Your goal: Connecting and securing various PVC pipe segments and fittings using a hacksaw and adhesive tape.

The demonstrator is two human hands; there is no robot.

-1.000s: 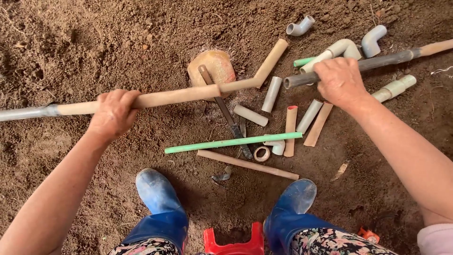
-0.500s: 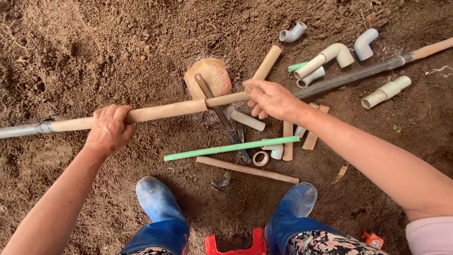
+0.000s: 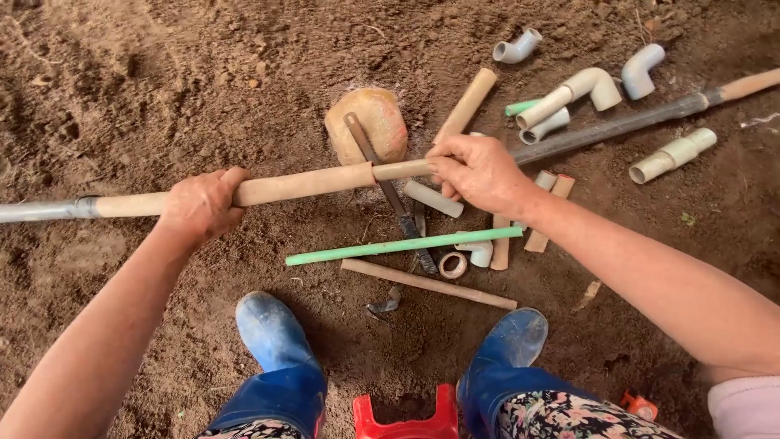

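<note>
— What is nearest you?

— My blue boots (image 3: 280, 345) and the red stool (image 3: 400, 416) between them. Just past the toes lie a thin brown stick (image 3: 428, 284) and a green rod (image 3: 404, 245).

— What has changed since a moment ago?

— My right hand (image 3: 479, 169) has slid inward along the long tan pipe (image 3: 305, 184) to the spot where its thick sleeve steps down to a narrower piece. My left hand (image 3: 199, 203) has kept its place.

— How are the hands now?

— The left is wrapped fully round the pipe; the right pinches the narrow piece with closed fingers. The pipe runs crosswise between them.

— And beyond?

— A rounded stone (image 3: 370, 122) past my right hand, then pale pipe elbows (image 3: 597, 85).
</note>
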